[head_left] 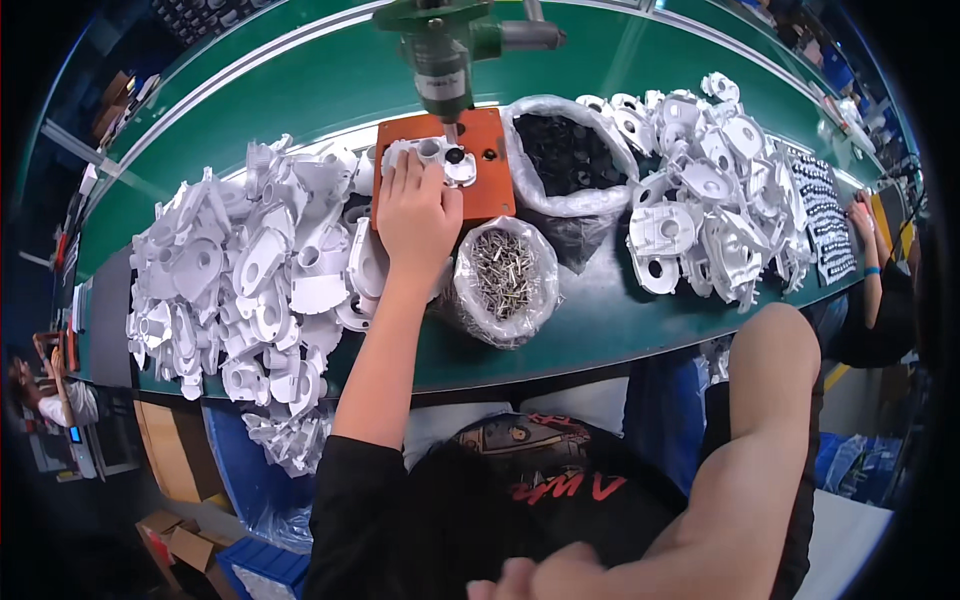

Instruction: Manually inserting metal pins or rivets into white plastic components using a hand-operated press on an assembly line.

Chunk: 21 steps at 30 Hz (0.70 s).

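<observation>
My left hand (414, 212) reaches out to an orange block (488, 190) and lies over a white plastic part (459, 174) on it, fingers holding it there. A round black piece (454, 155) sits in the part, right under the metal tip of a green machine head (442, 75). My right arm is bent, its elbow raised; my right hand (555, 577) is low in front of my body, cut off by the lower edge and blurred, so what it holds, if anything, is hidden. Nearest my left wrist stands a clear bag of small metal pins (503, 275).
A bag of black pieces (565, 155) stands right of the block. White plastic parts are heaped at left (230, 270) and right (715, 190). Rows of small parts (825, 220) lie far right, beside another person's arm (872, 265). Another person is at far left.
</observation>
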Tool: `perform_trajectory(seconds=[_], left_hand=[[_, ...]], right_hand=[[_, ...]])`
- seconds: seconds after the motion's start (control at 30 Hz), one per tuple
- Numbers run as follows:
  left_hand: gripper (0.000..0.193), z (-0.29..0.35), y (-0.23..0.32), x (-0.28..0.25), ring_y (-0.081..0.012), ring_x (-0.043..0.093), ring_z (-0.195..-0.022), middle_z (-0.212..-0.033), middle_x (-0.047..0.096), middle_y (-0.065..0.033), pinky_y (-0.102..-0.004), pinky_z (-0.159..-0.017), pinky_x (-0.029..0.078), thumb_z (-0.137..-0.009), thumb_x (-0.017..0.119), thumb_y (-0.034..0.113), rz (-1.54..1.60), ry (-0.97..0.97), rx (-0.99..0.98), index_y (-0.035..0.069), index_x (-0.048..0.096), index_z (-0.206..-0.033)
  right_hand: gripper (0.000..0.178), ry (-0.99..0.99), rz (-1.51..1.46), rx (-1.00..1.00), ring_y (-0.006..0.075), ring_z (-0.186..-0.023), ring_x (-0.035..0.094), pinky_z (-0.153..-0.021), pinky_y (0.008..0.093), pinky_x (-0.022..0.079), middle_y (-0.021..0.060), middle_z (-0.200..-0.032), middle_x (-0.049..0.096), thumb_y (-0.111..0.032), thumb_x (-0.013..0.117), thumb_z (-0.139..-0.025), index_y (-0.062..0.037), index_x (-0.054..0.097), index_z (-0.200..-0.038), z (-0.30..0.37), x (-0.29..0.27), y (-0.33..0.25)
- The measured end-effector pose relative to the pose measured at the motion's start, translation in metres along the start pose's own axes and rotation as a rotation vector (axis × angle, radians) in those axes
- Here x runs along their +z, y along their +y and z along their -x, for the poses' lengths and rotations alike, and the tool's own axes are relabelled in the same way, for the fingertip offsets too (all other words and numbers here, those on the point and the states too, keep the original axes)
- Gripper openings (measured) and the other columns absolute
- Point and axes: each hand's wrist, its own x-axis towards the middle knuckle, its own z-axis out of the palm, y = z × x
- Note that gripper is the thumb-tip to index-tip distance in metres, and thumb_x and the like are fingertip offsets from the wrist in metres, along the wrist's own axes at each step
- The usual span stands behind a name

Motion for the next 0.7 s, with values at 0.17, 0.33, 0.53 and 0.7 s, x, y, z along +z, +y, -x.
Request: perform_trajectory(seconds=[0.17, 0.33, 0.53, 0.7], left_hand=[[0.012, 0.008, -0.013, -0.015, -0.0373, 0.058, -0.104, -0.111, 0.06, -0.0224, -0.0435, -0.091, 0.044, -0.075, 0.056, 0.012, -0.079, -0.075, -0.062, 0.003, 0.056, -0.083], [0.006, -0.005, 0.006, 0.0, -0.0338, 0.054, -0.073, -0.071, 0.053, -0.0129, -0.0446, -0.07, 0.043, -0.075, 0.055, 0.008, 0.013, 0.046, 0.05, 0.005, 0.05, -0.075], [0.009, 0.01, -0.011, -0.014, -0.0346, 0.058, -0.091, -0.094, 0.061, -0.0149, -0.0427, -0.08, 0.046, -0.075, 0.055, 0.008, -0.07, 0.089, 0.031, 0.002, 0.049, -0.078], [0.014, 0.003, -0.002, 0.0, -0.0372, 0.058, -0.105, -0.112, 0.061, -0.0223, -0.0453, -0.092, 0.044, -0.074, 0.056, 0.012, 0.0, -0.01, -0.012, 0.002, 0.056, -0.084]], right_hand=[[0.014, -0.34, 0.292, 0.069, 0.0188, -0.052, 0.041, -0.055, 0.0312, 0.038, 0.0045, -0.057, 0.043, -0.011, 0.058, -0.065, -0.0044, 0.05, -0.056, -0.037, 0.039, -0.046], [0.03, -0.324, -0.177, 0.314, 0.0153, -0.045, 0.043, -0.053, 0.0243, 0.037, -0.0057, -0.049, 0.045, -0.028, 0.058, -0.078, -0.0106, 0.052, -0.055, -0.02, 0.018, -0.064], [0.052, -0.884, 0.68, -0.076, 0.0133, -0.052, 0.041, -0.045, 0.0272, 0.028, -0.0003, -0.056, 0.041, -0.031, 0.075, -0.022, -0.0101, 0.038, -0.051, -0.03, -0.033, -0.05], [0.038, -0.424, -0.186, 0.329, 0.0164, -0.048, 0.04, -0.044, 0.0292, 0.03, 0.001, -0.057, 0.046, -0.026, 0.072, -0.034, -0.008, 0.043, -0.051, -0.014, -0.017, -0.045]])
